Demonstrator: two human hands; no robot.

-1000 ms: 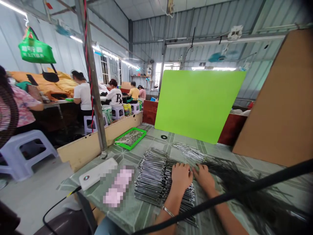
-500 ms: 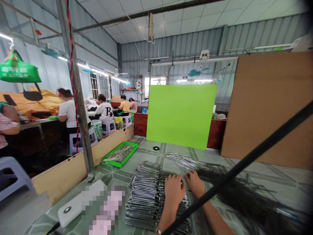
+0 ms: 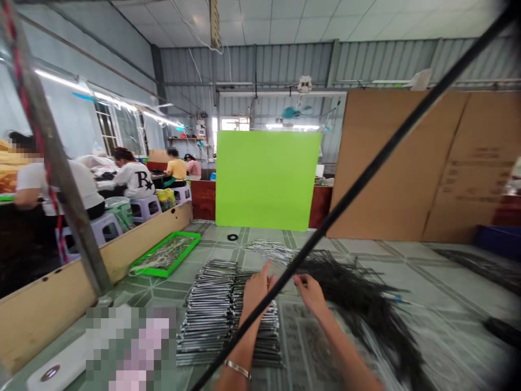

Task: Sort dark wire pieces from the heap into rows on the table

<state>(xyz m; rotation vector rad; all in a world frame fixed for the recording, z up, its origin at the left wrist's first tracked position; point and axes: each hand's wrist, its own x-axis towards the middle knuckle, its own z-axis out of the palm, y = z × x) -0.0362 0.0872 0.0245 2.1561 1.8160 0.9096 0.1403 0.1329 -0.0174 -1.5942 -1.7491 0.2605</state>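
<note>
My left hand (image 3: 255, 288) is over the right-hand column of a stack of thin metal rods (image 3: 207, 312), its index finger stretched forward and the others partly hidden by a slanting black bar. My right hand (image 3: 311, 293) is closed in a pinch beside the dark pile of thin black strands (image 3: 354, 293); what is between its fingertips, if anything, is too small to make out. Ahead of both hands lie loose silvery rods (image 3: 271, 250). The stacked rods lie crosswise in two neat columns.
The black bar (image 3: 366, 174) slants across the view. A green tray (image 3: 185, 255) of thin pieces sits left, near a black ring (image 3: 232, 237). A white device (image 3: 52, 374) lies front left. A green board (image 3: 264, 179) and cardboard (image 3: 391, 163) stand behind; people sit beyond the partition.
The view has turned to the right. My hands have moved farther apart, and my left index finger now stretches forward. My right hand is now pinched beside the black strands.
</note>
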